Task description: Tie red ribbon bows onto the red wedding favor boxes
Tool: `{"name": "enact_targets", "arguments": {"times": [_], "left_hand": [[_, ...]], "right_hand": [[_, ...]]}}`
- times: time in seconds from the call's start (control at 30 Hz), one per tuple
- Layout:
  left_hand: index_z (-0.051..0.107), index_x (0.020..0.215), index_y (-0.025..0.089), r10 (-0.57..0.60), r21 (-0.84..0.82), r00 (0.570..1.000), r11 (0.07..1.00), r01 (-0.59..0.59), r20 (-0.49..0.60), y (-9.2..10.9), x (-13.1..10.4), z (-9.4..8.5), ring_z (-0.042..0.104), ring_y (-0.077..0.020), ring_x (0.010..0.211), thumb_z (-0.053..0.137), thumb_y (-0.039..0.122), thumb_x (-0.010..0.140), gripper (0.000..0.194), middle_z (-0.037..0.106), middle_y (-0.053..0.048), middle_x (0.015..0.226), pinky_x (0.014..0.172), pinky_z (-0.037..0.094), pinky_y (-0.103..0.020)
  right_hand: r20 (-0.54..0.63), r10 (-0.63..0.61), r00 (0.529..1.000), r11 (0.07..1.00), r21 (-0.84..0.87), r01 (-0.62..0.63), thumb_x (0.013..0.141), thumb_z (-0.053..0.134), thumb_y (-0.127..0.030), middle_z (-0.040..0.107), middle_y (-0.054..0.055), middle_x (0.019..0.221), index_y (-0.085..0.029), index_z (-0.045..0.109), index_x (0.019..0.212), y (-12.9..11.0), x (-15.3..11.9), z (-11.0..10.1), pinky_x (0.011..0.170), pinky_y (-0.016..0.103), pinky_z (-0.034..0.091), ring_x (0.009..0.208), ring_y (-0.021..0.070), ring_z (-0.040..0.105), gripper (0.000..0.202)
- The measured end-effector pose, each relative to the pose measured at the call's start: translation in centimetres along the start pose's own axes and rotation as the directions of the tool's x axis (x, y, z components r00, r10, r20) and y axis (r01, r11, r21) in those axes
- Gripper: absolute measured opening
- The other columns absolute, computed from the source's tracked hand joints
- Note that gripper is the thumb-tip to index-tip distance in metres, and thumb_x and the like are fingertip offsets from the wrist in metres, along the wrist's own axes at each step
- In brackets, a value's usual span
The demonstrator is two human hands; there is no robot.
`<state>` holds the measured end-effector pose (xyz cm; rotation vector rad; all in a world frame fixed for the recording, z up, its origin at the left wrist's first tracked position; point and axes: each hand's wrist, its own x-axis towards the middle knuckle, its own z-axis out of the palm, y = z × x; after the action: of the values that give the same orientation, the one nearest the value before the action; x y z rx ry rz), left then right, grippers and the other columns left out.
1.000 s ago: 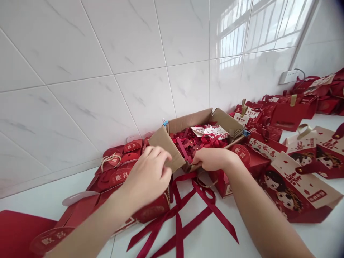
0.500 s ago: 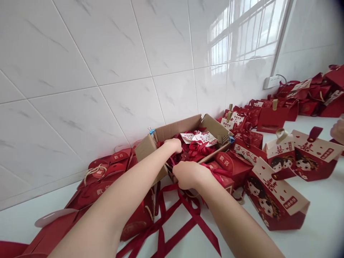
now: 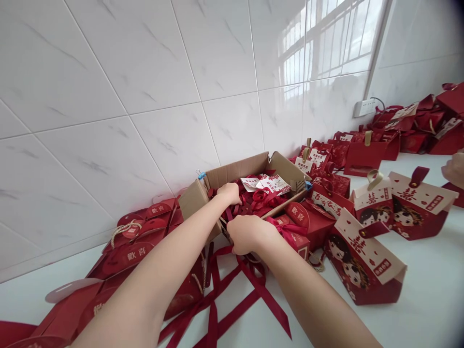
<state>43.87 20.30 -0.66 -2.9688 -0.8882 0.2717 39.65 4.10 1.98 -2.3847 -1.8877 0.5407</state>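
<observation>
A cardboard box [image 3: 237,167] stands against the wall, its front edge partly behind my hands. Inside lie dark red ribbons [image 3: 266,202] and several printed cards [image 3: 270,183]. My left hand [image 3: 229,194] reaches into the box's left part, fingers curled on a strip of red ribbon; its fingertips are hidden. Closer to me, over the front edge, my right hand [image 3: 248,233] is closed, knuckles up, with a red ribbon [image 3: 250,278] running out below it onto the white table. What its fingers pinch is mostly covered.
Red gift boxes [image 3: 134,251] with rope handles fill the left. A red box with a bow [image 3: 293,229] sits right of my right hand. Further right stand printed house-shaped boxes [image 3: 366,258], with more piled behind. Another person's hand [image 3: 455,169] shows at the right edge.
The view has shifted slightly, so the scene sits a little further left. Both hands stay at the box, still closed, with only slight movement.
</observation>
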Motion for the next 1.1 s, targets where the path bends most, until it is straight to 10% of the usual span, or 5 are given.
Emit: {"name": "enact_targets", "arguments": {"times": [0.33, 0.83, 1.0, 1.1], "left_hand": [[0.056, 0.119, 0.017, 0.178, -0.164, 0.948, 0.96, -0.226, -0.264, 0.2, 0.4, -3.2, 0.059, -0.022, 0.104, 0.056, 0.033, 0.092, 0.032, 0.057, -0.01, 0.122, 0.088, 0.052, -0.043], [0.057, 0.118, 0.015, 0.048, -0.335, 0.998, 0.942, -0.03, 0.047, 6.4, 6.8, -2.2, 0.061, -0.0237, 0.102, 0.058, 0.034, 0.091, 0.033, 0.059, -0.008, 0.119, 0.085, 0.053, -0.042], [0.058, 0.116, 0.017, 0.04, -0.44, 0.985, 0.891, -0.113, -0.17, 5.1, 5.9, -3.5, 0.061, -0.0214, 0.1, 0.056, 0.034, 0.092, 0.03, 0.059, -0.009, 0.119, 0.085, 0.054, -0.04], [0.061, 0.108, 0.015, 0.048, -0.49, 0.903, 0.827, -0.275, -0.426, 3.6, 3.9, -5.6, 0.062, -0.0203, 0.099, 0.059, 0.03, 0.09, 0.023, 0.063, -0.008, 0.113, 0.086, 0.053, -0.04]], "right_hand": [[0.021, -0.012, 1.0, 1.0, 0.006, 0.012, 0.071, 0.063, -0.015, 0.071, 0.017, 0.095, -0.01, 0.068, 0.101, 0.1, 0.2, -0.1, 0.072, 0.04, 0.056, 0.087, 0.031, 0.069, 0.031], [-0.1, 0.011, 0.995, 0.997, 0.077, -0.003, 0.068, 0.058, -0.021, 0.074, 0.01, 0.094, -0.019, 0.073, 0.081, 0.5, -0.1, -0.5, 0.062, 0.033, 0.052, 0.084, 0.0293, 0.071, 0.02], [-0.043, -0.026, 0.999, 0.993, 0.114, 0.031, 0.072, 0.06, -0.017, 0.07, 0.021, 0.102, -0.011, 0.07, 0.104, 0.9, 0.7, -0.4, 0.07, 0.046, 0.055, 0.091, 0.0349, 0.069, 0.034], [-0.087, -0.061, 0.994, 0.989, 0.126, 0.071, 0.073, 0.062, -0.019, 0.07, 0.021, 0.101, -0.009, 0.068, 0.104, 1.4, 1.5, 0.0, 0.079, 0.051, 0.053, 0.095, 0.0345, 0.067, 0.033]]}}
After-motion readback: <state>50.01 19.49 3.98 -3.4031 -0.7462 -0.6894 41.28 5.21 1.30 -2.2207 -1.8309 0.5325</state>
